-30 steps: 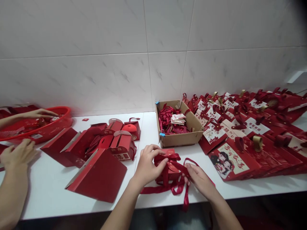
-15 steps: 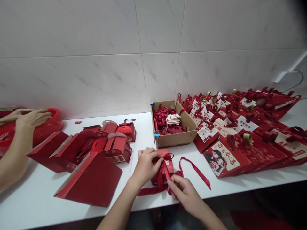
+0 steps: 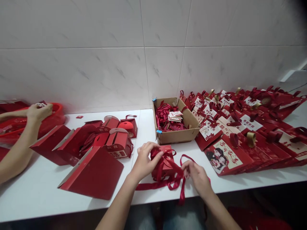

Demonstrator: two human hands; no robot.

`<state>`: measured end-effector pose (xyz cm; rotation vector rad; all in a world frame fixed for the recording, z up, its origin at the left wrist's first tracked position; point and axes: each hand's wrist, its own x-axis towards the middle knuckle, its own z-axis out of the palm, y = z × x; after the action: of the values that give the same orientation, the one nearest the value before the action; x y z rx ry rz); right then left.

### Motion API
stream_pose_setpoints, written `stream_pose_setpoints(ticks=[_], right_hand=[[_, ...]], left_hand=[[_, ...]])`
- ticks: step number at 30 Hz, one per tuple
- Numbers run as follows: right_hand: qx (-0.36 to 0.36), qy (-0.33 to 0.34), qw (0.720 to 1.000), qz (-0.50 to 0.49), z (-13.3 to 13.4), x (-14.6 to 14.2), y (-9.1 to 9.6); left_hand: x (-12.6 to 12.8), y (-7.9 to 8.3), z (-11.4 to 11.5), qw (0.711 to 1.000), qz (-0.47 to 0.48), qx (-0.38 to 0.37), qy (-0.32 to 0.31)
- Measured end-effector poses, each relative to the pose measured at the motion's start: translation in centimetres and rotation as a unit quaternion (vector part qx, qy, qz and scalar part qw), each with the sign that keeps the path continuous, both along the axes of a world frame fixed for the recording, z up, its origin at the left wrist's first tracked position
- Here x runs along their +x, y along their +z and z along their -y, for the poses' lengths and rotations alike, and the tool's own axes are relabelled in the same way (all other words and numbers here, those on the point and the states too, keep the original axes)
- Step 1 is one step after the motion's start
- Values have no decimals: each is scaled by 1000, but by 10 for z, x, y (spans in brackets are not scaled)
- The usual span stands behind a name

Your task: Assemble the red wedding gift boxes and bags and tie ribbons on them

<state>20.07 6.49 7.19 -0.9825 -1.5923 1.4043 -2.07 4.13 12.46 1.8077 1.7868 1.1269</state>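
Dark-red satin ribbon (image 3: 178, 172) is looped in a bow round a small red card box (image 3: 168, 165) near the front edge of the white table (image 3: 48, 195). The left hand (image 3: 146, 159) pinches the bow between thumb and fingers; the right hand (image 3: 198, 177), apart from it, has curled fingertips at the ribbon's trailing length, though whether they grip it I cannot tell. Behind stands an open brown cardboard carton (image 3: 178, 136) holding bundled dark-red ribbons (image 3: 164, 113) and a few white cards (image 3: 175, 116) printed in red. At far left, a co-worker's hand (image 3: 39, 111) is over a round red plastic basin (image 3: 59, 116) with red contents too unclear to name. Red gabled card boxes (image 3: 120, 143) bear two characters, apparently 歡喜. To the right, the nearest red looped-handle bag (image 3: 227, 156) shows cartoon figures beside large red characters, not surely legible.
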Motion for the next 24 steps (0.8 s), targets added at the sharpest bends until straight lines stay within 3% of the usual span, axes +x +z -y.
stream_pose_setpoints(ticks=[2, 4, 11, 17, 20, 24], right_hand=[[-10, -42, 999, -25, -17, 5, 9], [-27, -32, 999, -28, -32, 3, 17], [-83, 85, 993, -9, -50, -27, 29], [-139, 188, 972, -3, -62, -29, 29], [-125, 183, 975, -4, -68, -31, 31], [-62, 128, 990, -4, -69, -40, 31]], left_hand=[[-10, -5, 3, 998, 46, 14, 35], [-19, -11, 5, 995, 85, 11, 55], [-21, -20, 5, 990, 137, -25, 8], [-16, -18, 0, 986, 163, -28, -4], [-8, -15, -3, 984, 173, -23, 21], [7, -15, -9, 981, 187, -16, 39]])
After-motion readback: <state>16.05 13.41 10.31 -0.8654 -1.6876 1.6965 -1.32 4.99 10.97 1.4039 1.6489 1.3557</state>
